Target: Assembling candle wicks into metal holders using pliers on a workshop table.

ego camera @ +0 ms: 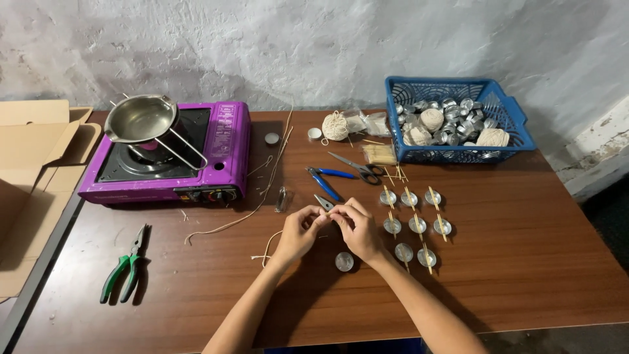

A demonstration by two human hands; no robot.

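At mid-bench [498, 216], both hands — left hand [298, 233], right hand [357, 229] — pinch a wick [272, 242] on a thin stick above one bare cup [344, 261]; eight wicked cups [414, 225] stand finished — basket [508, 111] stock remains.

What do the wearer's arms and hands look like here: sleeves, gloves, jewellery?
Both forearms are bare to the frame's lower edge, no sleeves visible. The left hand and right hand wear no gloves. No watch, bracelet or ring is discernible at this resolution.
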